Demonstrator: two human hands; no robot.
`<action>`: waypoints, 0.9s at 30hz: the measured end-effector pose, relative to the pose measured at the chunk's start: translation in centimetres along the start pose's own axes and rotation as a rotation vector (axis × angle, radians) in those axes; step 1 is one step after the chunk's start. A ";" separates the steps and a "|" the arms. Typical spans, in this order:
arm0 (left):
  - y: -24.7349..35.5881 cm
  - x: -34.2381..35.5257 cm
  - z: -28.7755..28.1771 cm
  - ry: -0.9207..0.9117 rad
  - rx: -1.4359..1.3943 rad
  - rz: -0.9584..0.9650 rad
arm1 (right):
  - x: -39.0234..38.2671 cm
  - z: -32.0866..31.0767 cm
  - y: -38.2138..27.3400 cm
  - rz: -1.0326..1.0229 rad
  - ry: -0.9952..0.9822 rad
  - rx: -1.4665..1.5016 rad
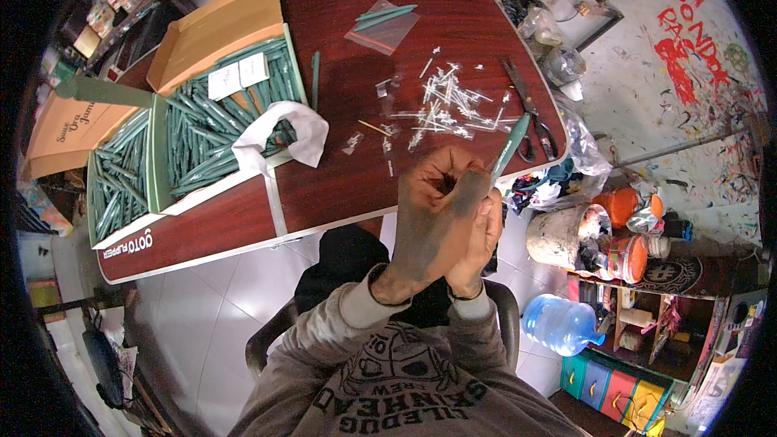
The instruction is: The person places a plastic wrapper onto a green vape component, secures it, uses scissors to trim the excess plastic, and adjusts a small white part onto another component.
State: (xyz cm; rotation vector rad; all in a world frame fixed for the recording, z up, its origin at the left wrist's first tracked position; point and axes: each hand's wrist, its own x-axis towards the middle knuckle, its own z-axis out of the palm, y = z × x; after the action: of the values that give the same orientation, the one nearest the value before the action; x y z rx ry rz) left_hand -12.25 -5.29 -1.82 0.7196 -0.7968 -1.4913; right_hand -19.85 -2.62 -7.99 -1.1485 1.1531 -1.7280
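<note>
One green pen (513,144), gripped between curled left hand (430,218) and right hand (483,244); beyond, white plastic pieces (443,95), tabletop (340,24).

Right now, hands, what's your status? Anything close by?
Left hand and right hand together. Slim green tapered pen juts from where they meet. Black-handled metal scissors and loose whitish plastic sticks lie nearby.

A workshop: paint-spattered wall (647,105), bucket (557,239) seemingly paint-stained, table (344,186) with boxes (161,158) of green pens (202,142).
</note>
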 end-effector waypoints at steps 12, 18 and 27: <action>-6.4 -0.9 2.4 0.019 0.228 -0.149 | 1.9 -5.2 1.3 0.047 0.278 0.142; -8.5 -2.3 2.8 -0.031 0.193 -0.166 | 2.5 -7.6 1.7 0.234 0.363 0.481; -9.8 -4.3 1.7 -0.038 0.044 -0.242 | 2.0 -8.7 1.6 0.287 0.203 0.754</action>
State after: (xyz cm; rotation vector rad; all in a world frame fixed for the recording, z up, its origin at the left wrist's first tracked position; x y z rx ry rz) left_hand -18.97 -0.61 -8.99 0.8459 -0.7951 -1.7127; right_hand -28.57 -2.62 -10.62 -0.3391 0.6243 -1.8279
